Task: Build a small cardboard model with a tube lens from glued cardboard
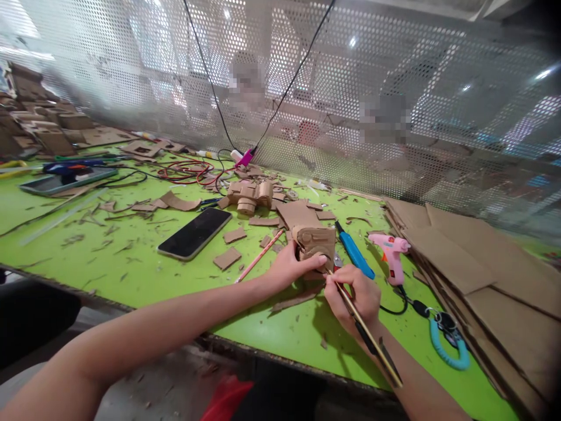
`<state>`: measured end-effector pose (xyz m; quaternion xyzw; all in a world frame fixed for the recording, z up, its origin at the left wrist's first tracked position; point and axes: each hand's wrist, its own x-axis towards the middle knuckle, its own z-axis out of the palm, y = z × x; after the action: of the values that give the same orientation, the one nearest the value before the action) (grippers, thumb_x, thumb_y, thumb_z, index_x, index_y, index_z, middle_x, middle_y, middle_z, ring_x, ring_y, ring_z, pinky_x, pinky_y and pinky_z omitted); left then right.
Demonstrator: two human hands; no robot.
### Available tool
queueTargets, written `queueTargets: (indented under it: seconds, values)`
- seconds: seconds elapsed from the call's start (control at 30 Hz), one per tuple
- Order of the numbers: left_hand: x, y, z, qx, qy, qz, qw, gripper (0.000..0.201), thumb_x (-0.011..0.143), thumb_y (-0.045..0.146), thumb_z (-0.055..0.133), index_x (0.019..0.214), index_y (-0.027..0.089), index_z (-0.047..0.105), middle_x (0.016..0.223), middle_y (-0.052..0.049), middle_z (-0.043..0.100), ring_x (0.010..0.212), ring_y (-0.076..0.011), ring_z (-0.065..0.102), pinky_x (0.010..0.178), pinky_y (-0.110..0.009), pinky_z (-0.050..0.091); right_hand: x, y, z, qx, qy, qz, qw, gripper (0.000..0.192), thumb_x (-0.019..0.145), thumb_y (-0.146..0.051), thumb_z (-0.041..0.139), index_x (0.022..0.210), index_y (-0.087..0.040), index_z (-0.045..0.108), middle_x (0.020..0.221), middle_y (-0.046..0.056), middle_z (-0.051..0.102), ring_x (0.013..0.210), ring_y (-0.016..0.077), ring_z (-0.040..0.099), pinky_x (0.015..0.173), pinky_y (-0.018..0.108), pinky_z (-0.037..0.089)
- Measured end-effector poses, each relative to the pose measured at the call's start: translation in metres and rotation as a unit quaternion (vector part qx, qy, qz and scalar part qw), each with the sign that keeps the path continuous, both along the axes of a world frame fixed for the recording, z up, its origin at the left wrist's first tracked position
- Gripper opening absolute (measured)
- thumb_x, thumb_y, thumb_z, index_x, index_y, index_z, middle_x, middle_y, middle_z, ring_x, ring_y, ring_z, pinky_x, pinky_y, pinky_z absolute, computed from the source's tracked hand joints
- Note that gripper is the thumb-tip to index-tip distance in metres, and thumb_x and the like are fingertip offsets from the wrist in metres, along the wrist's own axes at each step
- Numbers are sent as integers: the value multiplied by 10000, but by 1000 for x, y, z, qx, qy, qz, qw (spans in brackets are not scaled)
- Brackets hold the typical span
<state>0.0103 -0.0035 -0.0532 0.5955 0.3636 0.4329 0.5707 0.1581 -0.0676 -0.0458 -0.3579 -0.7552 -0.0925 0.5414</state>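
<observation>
My left hand is wrapped round a small cardboard model with a rounded left side, thumb across its front. In my right hand is a slim gold-and-black tool, held like a pen. The tool's tip meets the lower part of the model, but its exact kind is unclear. Just behind the model lies a flat cardboard piece. A blue-handled tool rests right of it, and a pink-striped pencil lies left of my left hand.
A phone and a cardboard camera model lie to the left among scraps. A pink glue gun, a teal coiled key ring and stacked cardboard sheets are on the right. A perforated screen stands behind the green table.
</observation>
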Motion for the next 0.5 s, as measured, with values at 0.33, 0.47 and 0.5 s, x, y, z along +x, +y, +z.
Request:
queueTargets:
  seconds: [0.33,0.47,0.5]
  values:
    - [-1,-1,1,-5,5,-6,1000,578,655,506,740,1062,144,548,1073,-120,654,993,-262,611,855,-358,475,-1,1,-2,-19,-1,-6,1000,190,724,-60,586,784,-229,525,664,-22,599,596,134,597,558,259,497]
    - [-1,-1,2,-17,7,-3,1000,609,645,500,749,1085,140,532,1100,-131,648,1021,-273,604,875,-368,472,-1,1,-2,-28,1,-9,1000,191,727,-54,583,779,-229,528,661,-27,593,603,131,596,559,250,487]
    - [-1,-2,2,-18,10,0,1000,611,644,497,750,1086,138,530,1106,-131,645,1027,-274,602,882,-373,469,0,1,-2,-27,0,-10,1000,190,728,-55,583,780,-229,527,663,-26,593,609,133,598,564,251,489]
